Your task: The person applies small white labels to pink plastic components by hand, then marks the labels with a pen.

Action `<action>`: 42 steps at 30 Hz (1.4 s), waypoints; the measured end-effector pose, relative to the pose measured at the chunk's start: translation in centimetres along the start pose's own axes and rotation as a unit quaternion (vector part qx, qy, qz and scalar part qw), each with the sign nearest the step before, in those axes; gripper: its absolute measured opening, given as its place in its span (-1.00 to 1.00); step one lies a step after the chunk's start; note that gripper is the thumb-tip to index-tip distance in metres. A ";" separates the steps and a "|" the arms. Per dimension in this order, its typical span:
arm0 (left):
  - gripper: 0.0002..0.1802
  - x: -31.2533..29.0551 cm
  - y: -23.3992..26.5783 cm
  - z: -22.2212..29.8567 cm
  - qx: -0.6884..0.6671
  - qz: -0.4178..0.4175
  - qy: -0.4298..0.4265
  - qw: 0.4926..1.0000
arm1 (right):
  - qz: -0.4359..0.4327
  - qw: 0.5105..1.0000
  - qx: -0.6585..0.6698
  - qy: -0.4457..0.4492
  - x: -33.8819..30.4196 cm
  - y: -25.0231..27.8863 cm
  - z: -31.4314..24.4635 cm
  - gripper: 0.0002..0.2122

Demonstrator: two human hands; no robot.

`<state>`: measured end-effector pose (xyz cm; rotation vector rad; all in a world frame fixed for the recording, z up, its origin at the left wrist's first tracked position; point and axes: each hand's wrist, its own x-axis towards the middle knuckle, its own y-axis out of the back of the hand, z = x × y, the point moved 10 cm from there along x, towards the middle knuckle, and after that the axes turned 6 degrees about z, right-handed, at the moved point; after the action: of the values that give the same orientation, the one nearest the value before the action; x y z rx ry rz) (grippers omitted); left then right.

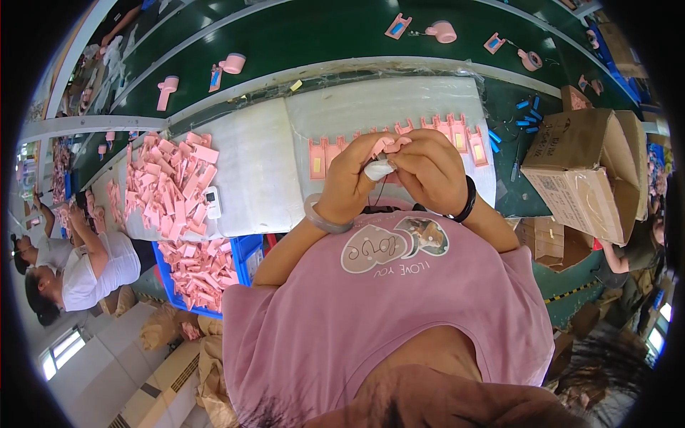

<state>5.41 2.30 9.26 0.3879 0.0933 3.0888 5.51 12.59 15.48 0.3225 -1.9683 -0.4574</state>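
Observation:
My left hand (349, 173) and my right hand (431, 168) meet over the front of the white padded mat (262, 175). Between their fingertips they pinch a small pink plastic part (389, 145), partly covered by the fingers. White wrapping (378, 170) covers a digit of my left hand. Below the fingers hangs a thin dark wire; where it joins is hidden. Just beyond my hands, flat pink plastic housings (317, 158) stand in a row across the mat, some bearing yellow patches. My hands hide the middle of that row.
Left lies a heap of pink parts (171, 182) beside a small white device (212, 202); below is a blue crate (246, 251) of more. Pink assemblies (442, 31) rest on the green belt (300, 39). Blue cylinders (529, 114) and a cardboard box (571, 167) are right. People sit left.

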 end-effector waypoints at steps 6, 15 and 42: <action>-0.68 -0.6 0.0 -0.5 -0.017 -0.013 0.027 0.999 | 0.001 1.000 0.026 0.000 0.1 0.3 -0.6 -0.71; -0.61 -0.6 -0.7 0.2 -0.021 -0.056 0.017 0.998 | -0.010 0.999 0.036 0.002 -0.5 0.5 -0.7 -0.73; -0.62 -1.2 -1.0 -0.9 -0.028 -0.067 0.050 0.996 | 0.004 0.999 0.026 -0.019 -1.3 0.3 -0.9 -0.75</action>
<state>6.35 3.19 8.02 0.2150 0.0328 2.9685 6.86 13.24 14.95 0.3397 -2.0203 -0.4110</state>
